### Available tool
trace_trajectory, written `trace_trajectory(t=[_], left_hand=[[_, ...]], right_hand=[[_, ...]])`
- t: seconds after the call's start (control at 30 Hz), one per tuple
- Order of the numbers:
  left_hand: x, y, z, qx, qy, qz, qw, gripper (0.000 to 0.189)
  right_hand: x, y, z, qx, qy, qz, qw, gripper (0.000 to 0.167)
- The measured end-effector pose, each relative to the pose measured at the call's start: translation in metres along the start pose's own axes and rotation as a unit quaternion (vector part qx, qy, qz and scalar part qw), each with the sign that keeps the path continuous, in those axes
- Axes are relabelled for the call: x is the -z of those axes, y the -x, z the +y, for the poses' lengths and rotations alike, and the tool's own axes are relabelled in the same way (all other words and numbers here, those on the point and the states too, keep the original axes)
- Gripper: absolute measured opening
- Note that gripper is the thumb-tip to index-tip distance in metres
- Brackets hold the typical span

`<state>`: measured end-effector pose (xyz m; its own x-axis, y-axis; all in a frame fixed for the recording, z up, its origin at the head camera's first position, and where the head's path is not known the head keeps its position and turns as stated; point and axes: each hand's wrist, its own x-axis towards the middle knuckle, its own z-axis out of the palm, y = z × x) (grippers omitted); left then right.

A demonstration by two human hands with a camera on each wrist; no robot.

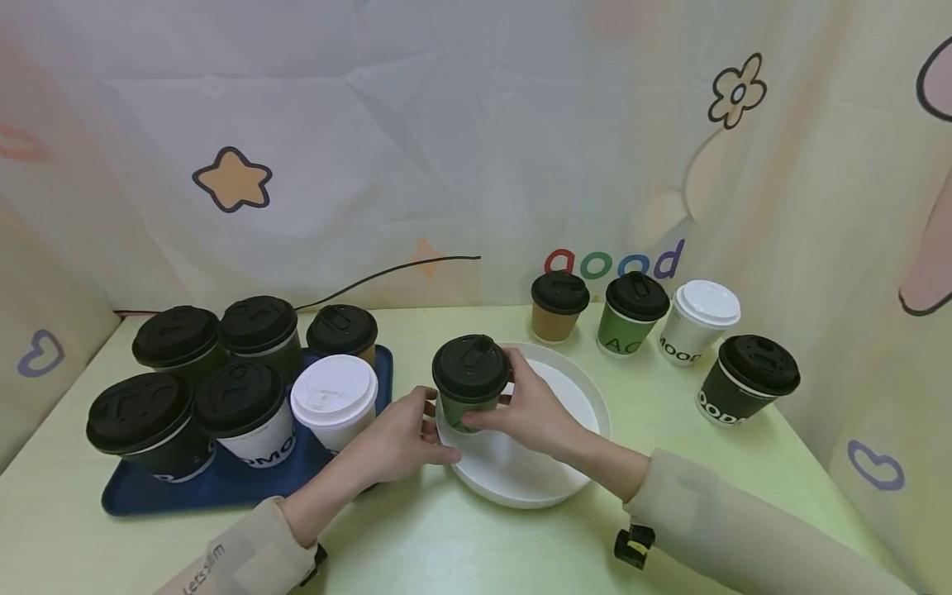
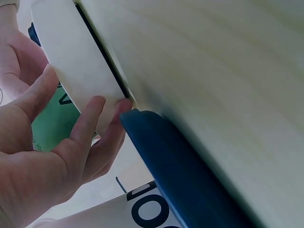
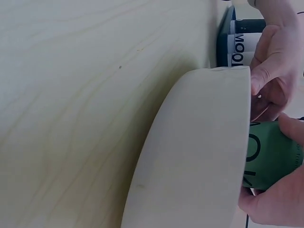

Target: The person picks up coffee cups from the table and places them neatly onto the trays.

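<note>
Cup [image 1: 472,372] @ plate rim [image 1: 521,501], R grip [image 1: 531,411]

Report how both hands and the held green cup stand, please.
Right hand gripping green cup over white plate, resting or lifted unclear. Left hand at plate's rim. Blue tray close beside left hand.

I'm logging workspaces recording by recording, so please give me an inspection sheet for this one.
Surface: pale wood-grain table.
Job's things: green cup with black lid, at the left side of a white plate, base contact unclear; navy tray holding six lidded cups; four more lidded cups upright on the table's right.
Clutter: nothing seen.
Hands: right hand grips the green cup; left hand touches the plate's left edge.
Cables: thin dark line behind the tray; cable or print, cannot tell.
Surroundings: pale cloth backdrop with printed star, flower, hearts and letters.
</note>
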<state>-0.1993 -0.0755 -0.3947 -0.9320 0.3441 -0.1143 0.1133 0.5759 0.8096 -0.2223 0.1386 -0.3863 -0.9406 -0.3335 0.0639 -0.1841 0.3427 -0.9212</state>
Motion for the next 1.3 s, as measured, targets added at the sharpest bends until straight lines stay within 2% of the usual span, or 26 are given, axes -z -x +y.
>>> trace_trajectory(t=[0.27, 0.53, 0.8, 1.07, 1.3], left_hand=[[0.000, 0.000, 0.000, -0.017, 0.019, -0.002, 0.9997, 0.072], [0.001, -0.001, 0.000, -0.013, 0.012, -0.002, 0.9998, 0.072], [0.000, -0.002, 0.001, -0.007, 0.006, 0.003, 1.0000, 0.073], [-0.001, -0.003, 0.000, 0.003, 0.005, 0.003, 1.0000, 0.075], [0.000, -0.004, 0.000, 0.002, 0.006, 0.003, 1.0000, 0.075]], right_hand=[[-0.004, 0.000, 0.002, 0.006, -0.010, -0.012, 0.9999, 0.084], [0.000, 0.002, 0.005, 0.017, 0.001, -0.020, 0.9997, 0.087], [0.015, 0.006, 0.011, 0.001, -0.009, -0.021, 0.9997, 0.087], [0.043, 0.018, 0.021, -0.034, -0.018, 0.013, 0.9992, 0.081], [0.074, 0.038, 0.028, -0.051, -0.016, 0.076, 0.9957, 0.074]])
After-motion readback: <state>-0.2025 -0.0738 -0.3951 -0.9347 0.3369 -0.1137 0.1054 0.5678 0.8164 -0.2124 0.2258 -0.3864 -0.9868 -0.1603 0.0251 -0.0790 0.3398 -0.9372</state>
